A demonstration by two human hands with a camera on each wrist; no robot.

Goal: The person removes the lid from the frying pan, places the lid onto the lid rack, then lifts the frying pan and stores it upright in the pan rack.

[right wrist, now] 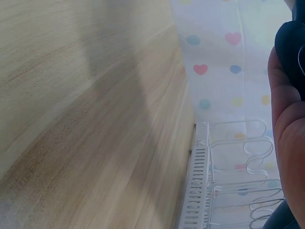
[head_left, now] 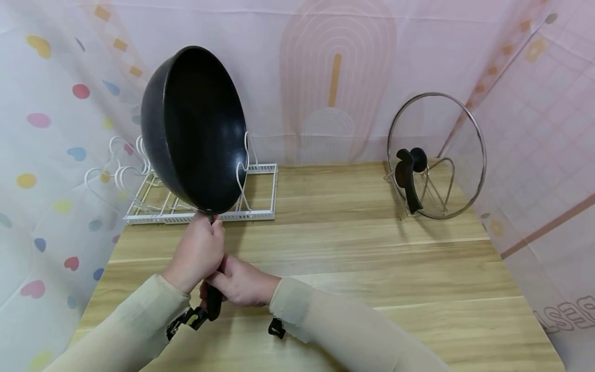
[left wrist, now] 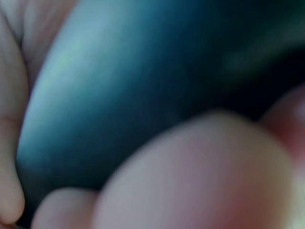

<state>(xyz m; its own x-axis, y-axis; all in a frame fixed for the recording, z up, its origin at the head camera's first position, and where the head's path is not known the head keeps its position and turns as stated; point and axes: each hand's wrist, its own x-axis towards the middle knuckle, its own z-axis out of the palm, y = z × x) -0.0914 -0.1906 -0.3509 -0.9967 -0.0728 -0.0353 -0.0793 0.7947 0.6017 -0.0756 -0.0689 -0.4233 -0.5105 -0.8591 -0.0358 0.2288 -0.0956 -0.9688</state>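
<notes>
A deep black wok [head_left: 204, 129] is held on edge, its hollow side turned to the right. It stands over a white wire rack [head_left: 253, 216], just left of a pair of the rack's loops; whether it rests on the base cannot be told. My left hand [head_left: 197, 253] grips the black handle [head_left: 214, 302] close to the wok. Lower down, my right hand [head_left: 244, 281] is wrapped around the same handle. The left wrist view is filled by the blurred dark handle [left wrist: 119, 95] and fingers [left wrist: 200, 176]. In the right wrist view, the handle's end [right wrist: 289, 52] shows above my right hand [right wrist: 291, 143].
At the back right, a glass lid [head_left: 474, 191] with a metal rim and black knob leans upright in a small wire stand [head_left: 448, 181]. The wood-grain table [head_left: 353, 248] meets patterned curtains [head_left: 260, 67] at the back and sides. More white loops [head_left: 123, 178] rise left of the wok.
</notes>
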